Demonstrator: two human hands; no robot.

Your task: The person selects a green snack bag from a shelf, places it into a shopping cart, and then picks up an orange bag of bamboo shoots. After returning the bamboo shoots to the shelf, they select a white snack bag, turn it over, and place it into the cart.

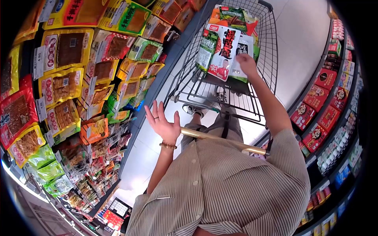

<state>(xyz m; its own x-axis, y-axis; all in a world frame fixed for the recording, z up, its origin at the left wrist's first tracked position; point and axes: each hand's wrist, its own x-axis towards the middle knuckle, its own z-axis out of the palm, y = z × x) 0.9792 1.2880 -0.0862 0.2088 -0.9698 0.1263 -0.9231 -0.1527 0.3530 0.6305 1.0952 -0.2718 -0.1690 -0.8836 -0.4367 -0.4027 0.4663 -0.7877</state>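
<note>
My left hand (163, 122) is raised beside the shopping cart's gold handle bar (202, 135), palm showing and fingers spread, holding nothing. A ring and a beaded bracelet are on it. Over the wire shopping cart (271, 51), my right hand (247, 65) has its fingers curled at the edge of a white and grey snack packet (237, 70). Left of that lies a white snack packet (222, 49) with large dark characters and a red lower part. A green snack packet (206, 51) is beside it, and another green packet (233, 17) lies farther forward.
To the left, a shelf rack (130, 98) holds rows of hanging packaged snacks, such as a yellow packet (67, 51), with price tags. Curved shelves on the right carry red boxes (317, 98) and small bottles (334, 147). Pale floor tiles (299, 51) run between them.
</note>
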